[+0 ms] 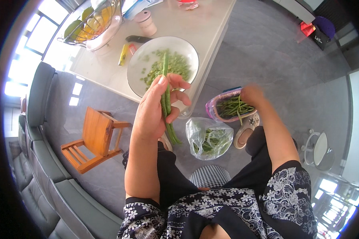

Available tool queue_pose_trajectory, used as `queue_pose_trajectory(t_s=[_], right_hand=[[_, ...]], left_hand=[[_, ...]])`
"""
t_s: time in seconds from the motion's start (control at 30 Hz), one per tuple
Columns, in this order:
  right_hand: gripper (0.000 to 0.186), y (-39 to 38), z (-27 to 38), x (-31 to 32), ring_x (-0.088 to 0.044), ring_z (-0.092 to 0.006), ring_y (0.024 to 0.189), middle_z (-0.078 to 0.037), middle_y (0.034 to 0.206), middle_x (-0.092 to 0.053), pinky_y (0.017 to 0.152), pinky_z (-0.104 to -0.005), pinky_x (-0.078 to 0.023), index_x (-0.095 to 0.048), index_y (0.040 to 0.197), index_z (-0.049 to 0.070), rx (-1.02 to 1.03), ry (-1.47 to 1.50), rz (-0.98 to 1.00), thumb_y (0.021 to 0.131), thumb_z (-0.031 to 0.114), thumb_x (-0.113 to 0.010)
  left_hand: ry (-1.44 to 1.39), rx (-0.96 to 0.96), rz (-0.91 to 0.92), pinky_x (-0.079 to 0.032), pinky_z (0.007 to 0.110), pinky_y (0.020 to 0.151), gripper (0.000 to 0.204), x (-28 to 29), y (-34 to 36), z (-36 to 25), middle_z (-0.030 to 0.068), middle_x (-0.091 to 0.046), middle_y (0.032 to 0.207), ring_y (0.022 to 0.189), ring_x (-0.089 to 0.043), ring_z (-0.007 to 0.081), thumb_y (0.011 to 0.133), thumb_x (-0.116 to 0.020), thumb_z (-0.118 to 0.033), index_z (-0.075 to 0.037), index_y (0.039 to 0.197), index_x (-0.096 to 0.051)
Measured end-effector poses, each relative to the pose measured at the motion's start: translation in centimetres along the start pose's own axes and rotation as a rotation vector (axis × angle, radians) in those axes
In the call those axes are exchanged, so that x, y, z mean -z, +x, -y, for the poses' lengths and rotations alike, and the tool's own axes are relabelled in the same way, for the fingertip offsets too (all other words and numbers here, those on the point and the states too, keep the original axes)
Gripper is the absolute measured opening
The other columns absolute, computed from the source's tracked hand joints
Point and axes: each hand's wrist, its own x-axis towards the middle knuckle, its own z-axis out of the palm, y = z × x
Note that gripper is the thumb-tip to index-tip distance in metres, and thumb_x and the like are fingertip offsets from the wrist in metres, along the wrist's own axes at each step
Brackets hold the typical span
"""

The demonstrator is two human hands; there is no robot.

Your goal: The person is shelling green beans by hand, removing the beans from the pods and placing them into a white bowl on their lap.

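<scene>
Raised in front of me, my left hand (146,111) is closed around a few long green beans (167,101). Their upper ends stand over a white enamel bowl (194,53) of short cut bean pieces (176,67). Down at the right, my right hand (252,95) is over the edge of a pink and purple bag-lined container (212,110) full of whole green beans (227,108). One bean hangs beside its fingertips, but motion smears the fingers and I cannot tell whether they grip it. Between my feet sits a clear plastic bag (192,137) with green bits inside.
On the table (107,65) are a black-handled tool (138,39), a yellow item (123,55), a pink cup (146,23) and a wire fruit basket (92,30). A wooden chair (96,129) and grey sofa (68,195) stand at left. A checkered stool (209,175) is beneath me.
</scene>
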Motion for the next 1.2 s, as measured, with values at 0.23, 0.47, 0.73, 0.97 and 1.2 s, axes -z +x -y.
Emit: queue_pose_trajectory(t_s=[0.23, 0.47, 0.73, 0.97, 1.2], right_hand=[[0.026, 1.2, -1.6, -13.7, -0.064, -0.0310, 0.068, -0.017, 0.079, -0.065, 0.060, -0.0380, -0.051, -0.068, 0.093, 0.005, 0.413, -0.164, 0.335, 0.071, 0.008, -0.054], [0.037, -0.1, 1.4, -7.5, -0.061, -0.0205, 0.051, -0.014, 0.071, -0.064, 0.045, -0.0327, -0.049, -0.061, 0.111, 0.007, -0.085, 0.891, 0.452, 0.077, 0.005, -0.050], [0.026, -7.5, 6.5, 11.1, -0.055, -0.0131, 0.052, -0.006, 0.063, -0.061, 0.049, -0.0269, -0.045, -0.066, 0.083, 0.000, 0.233, 0.807, 0.218, 0.084, 0.024, -0.057], [0.011, -13.3, 13.5, 17.2, -0.048, -0.0062, 0.055, -0.001, 0.066, -0.059, 0.050, -0.0198, -0.039, -0.066, 0.083, 0.000, 0.529, 1.471, 0.017, 0.079, 0.009, -0.063], [0.016, -10.5, 14.5, 17.4, -0.055, -0.0094, 0.059, -0.004, 0.072, -0.061, 0.053, -0.0222, -0.044, -0.062, 0.092, -0.002, 0.568, 1.763, 0.073, 0.080, 0.007, -0.062]], left_hand=[[0.026, 0.004, 0.066, -0.029, 0.017, 0.038, 0.033, 0.5, -0.1, -0.3, 0.0118, -0.056, 0.097, 0.073, -0.057, 0.0147, 0.096, -0.035, -0.031, -0.003, 0.103, -0.051], [-0.042, 0.000, 0.042, -0.030, 0.016, 0.035, 0.031, 0.9, 0.1, -0.3, 0.0146, -0.057, 0.097, 0.072, -0.057, 0.0159, 0.095, -0.033, -0.030, -0.004, 0.100, -0.049], [-0.050, -0.012, -0.027, -0.034, 0.020, 0.040, 0.018, 0.2, 0.1, -0.6, 0.0117, -0.056, 0.095, 0.073, -0.057, 0.0156, 0.091, -0.042, -0.015, -0.002, 0.102, -0.048], [-0.006, -0.068, -0.048, -0.038, 0.020, 0.044, 0.011, 0.2, 0.4, 0.4, 0.0062, -0.056, 0.085, 0.071, -0.055, 0.0109, 0.090, -0.052, -0.011, -0.004, 0.099, -0.051], [0.121, -0.075, -0.011, -0.046, 0.023, 0.054, 0.017, 1.2, 1.6, -0.4, 0.0048, -0.057, 0.080, 0.065, -0.055, 0.0110, 0.091, -0.052, -0.013, -0.001, 0.103, -0.053]])
